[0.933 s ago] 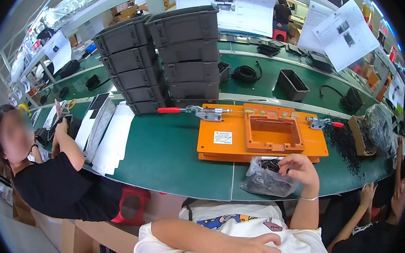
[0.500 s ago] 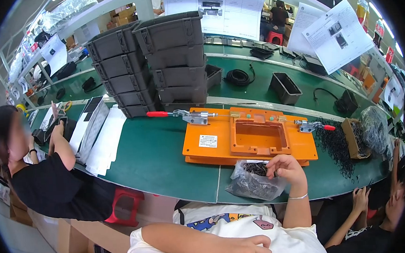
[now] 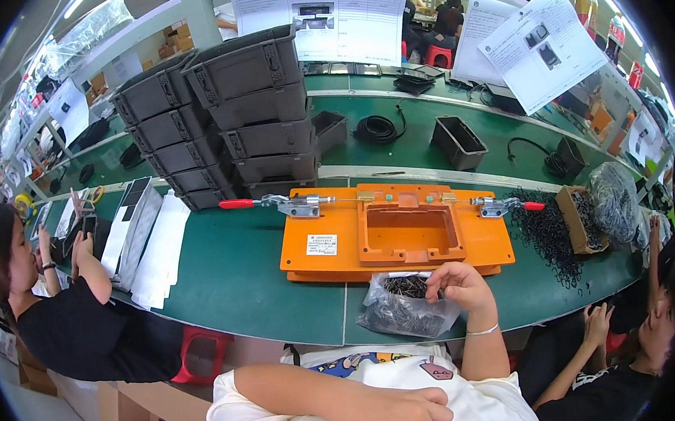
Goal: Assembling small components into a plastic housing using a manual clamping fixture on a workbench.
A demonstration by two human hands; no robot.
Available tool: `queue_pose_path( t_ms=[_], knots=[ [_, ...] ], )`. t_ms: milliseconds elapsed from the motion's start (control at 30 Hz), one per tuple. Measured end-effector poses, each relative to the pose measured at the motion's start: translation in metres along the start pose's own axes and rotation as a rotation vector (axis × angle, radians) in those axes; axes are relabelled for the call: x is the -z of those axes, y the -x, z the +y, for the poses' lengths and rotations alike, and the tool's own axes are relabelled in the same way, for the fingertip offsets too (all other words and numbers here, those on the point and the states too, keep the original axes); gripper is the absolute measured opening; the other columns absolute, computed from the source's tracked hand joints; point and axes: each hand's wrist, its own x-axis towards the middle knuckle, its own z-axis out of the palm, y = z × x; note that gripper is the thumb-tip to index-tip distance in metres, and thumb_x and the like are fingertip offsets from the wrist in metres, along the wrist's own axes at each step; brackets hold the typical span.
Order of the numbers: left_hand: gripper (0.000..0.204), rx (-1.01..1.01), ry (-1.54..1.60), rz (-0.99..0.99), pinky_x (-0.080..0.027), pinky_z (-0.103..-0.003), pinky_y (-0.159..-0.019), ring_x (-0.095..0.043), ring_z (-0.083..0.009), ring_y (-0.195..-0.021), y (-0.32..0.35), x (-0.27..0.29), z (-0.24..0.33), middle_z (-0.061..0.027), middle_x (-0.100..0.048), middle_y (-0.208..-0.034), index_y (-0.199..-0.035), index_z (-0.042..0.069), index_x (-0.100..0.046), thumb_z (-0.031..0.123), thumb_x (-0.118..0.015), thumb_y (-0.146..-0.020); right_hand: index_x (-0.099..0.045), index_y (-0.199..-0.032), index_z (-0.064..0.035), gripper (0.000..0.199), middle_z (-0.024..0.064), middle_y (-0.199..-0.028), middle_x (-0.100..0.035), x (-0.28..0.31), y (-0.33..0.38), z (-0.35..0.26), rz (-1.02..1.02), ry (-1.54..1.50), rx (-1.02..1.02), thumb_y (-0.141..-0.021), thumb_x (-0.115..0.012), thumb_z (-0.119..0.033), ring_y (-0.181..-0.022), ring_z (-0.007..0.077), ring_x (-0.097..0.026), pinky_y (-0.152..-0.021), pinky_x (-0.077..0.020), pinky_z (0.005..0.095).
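Observation:
My right hand [image 3: 462, 286] is at the mouth of a clear plastic bag [image 3: 396, 320] full of small dark metal pins [image 3: 407, 286]. Its thumb and fingers are drawn together at the bag's right side; whatever lies between the fingertips is too small to make out. My left hand [image 3: 414, 415] rests low against my shirt with its fingers curled in, hiding the palm. Just beyond the bag lies an orange fixture [image 3: 334, 269] with a rectangular recess. Red-handled toggle clamps [image 3: 302, 206] are mounted at both its ends.
Two tall stacks of dark grey boxes [image 3: 264, 141] stand left of the fixture, near white papers [image 3: 157, 254]. At right are loose black clips [image 3: 547, 235], a cardboard box [image 3: 582, 221] and a plastic bag [image 3: 614, 199]. Co-workers sit at both sides, one in black [image 3: 79, 322].
The whole view has swung slightly, so the bench and fixture appear farther left. My right hand stays at the bag's mouth, and my left hand stays against my shirt.

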Motion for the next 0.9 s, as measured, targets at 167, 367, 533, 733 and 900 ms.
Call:
queue_pose_path(
  t_ms=[167,367,533,733,900],
  knots=[
    [0.032,0.214,0.018,0.010,-0.033,-0.040,-0.075,-0.047,-0.0266,-0.073,-0.006,0.007,0.008,-0.0068,-0.055,-0.073,-0.098,0.005,-0.062,0.034,-0.049,-0.094,-0.062,-0.105,0.0046,0.038,0.0133,-0.089,-0.068,0.007,0.001,0.003,-0.016,-0.058,-0.001,-0.081,-0.073,-0.024,-0.081,0.0207,-0.066,-0.072,-0.0526,0.0318],
    [0.037,0.064,0.051,0.138,-0.033,-0.039,-0.074,-0.048,-0.0268,-0.075,0.011,0.009,-0.012,-0.0056,-0.056,-0.073,-0.101,0.005,-0.061,0.039,-0.048,-0.094,-0.062,-0.103,0.0055,0.041,0.0137,-0.087,-0.067,0.008,0.002,0.004,0.006,-0.053,0.019,-0.080,-0.074,-0.026,-0.080,0.0217,-0.066,-0.072,-0.0529,0.0326],
    [0.036,0.028,0.094,0.224,-0.034,-0.041,-0.075,-0.049,-0.0283,-0.076,0.013,0.001,-0.019,-0.0068,-0.053,-0.070,-0.092,0.005,-0.059,0.039,-0.046,-0.095,-0.061,-0.101,0.0061,0.043,0.0146,-0.087,-0.066,0.009,0.005,0.009,0.058,-0.045,0.034,-0.078,-0.076,-0.028,-0.078,0.0232,-0.065,-0.071,-0.0530,0.0337],
    [0.034,0.000,0.125,0.234,-0.036,-0.042,-0.069,-0.048,-0.0316,-0.071,0.017,-0.002,-0.029,-0.0116,-0.053,-0.070,-0.080,0.006,-0.058,0.036,-0.050,-0.095,-0.061,-0.099,0.0058,0.048,0.0156,-0.083,-0.066,0.005,0.004,0.009,0.083,-0.025,0.032,-0.077,-0.078,-0.033,-0.075,0.0236,-0.065,-0.068,-0.0530,0.0328],
    [0.032,-0.056,0.179,0.227,-0.036,-0.041,-0.064,-0.048,-0.0311,-0.069,0.021,-0.005,-0.035,-0.0111,-0.051,-0.069,-0.081,0.005,-0.058,0.034,-0.054,-0.094,-0.058,-0.095,0.0054,0.046,0.0146,-0.080,-0.062,0.002,0.008,0.011,0.116,0.027,0.092,-0.079,-0.076,-0.034,-0.070,0.0234,-0.064,-0.059,-0.0535,0.0316]
  ],
)
